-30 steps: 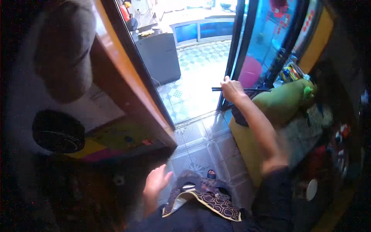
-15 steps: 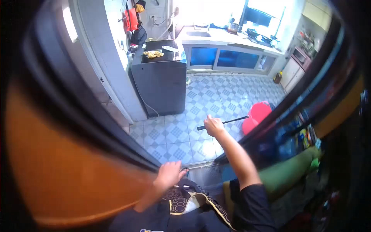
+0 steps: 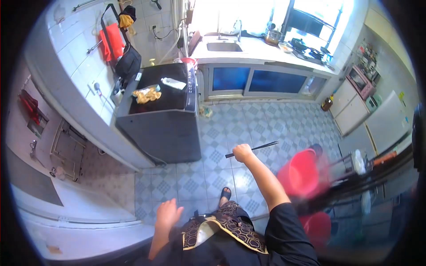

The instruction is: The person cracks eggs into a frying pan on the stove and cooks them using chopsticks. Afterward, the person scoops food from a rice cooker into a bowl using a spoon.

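My right hand point(image 3: 242, 153) is closed around a pair of dark chopsticks point(image 3: 265, 145). Their thin ends point right over the tiled floor, and the thick ends stick out on the left of my fist. Low in the view, my left hand point(image 3: 167, 214) hangs with its thumb apart from the fingers and nothing visible in it. Below it and to its right is the patterned apron point(image 3: 239, 230) that I wear. One sandal point(image 3: 226, 193) shows on the tiles ahead of me.
A dark washing machine point(image 3: 162, 139) stands left, bearing a yellow cloth point(image 3: 147, 95) and a white packet point(image 3: 173, 83). A pink-red bucket point(image 3: 298, 175) is on the right. A counter with a sink point(image 3: 223, 47) and stove point(image 3: 308, 55) runs along the back.
I have moved forward through the doorway into the kitchen. My left hand has come away from the door's edge. The right hand still grips the chopsticks, and the bucket appears nearer.
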A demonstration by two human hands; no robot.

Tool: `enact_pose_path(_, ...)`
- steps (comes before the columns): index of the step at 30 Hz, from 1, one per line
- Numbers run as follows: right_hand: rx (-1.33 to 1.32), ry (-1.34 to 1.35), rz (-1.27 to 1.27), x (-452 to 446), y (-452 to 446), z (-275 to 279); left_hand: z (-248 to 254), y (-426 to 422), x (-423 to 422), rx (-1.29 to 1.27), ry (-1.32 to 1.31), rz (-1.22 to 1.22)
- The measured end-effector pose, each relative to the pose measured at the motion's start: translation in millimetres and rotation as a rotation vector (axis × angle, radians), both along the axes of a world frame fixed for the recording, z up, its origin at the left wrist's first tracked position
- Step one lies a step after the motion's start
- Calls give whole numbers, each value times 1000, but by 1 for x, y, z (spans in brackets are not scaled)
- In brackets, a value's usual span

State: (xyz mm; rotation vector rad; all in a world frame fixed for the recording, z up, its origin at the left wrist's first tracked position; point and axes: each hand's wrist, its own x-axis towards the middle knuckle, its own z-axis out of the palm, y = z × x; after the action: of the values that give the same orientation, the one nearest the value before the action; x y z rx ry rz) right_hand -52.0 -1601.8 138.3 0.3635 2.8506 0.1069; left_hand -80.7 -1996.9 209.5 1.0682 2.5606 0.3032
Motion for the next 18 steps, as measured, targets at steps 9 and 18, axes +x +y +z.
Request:
enact_pose_path(9, -105, 57, -89, -101, 238, 22, 28, 244, -90, 120, -66, 196)
enact_pose_path(18, -171, -162, -735, 59, 493, -96, 8, 560, -238, 14, 101, -274)
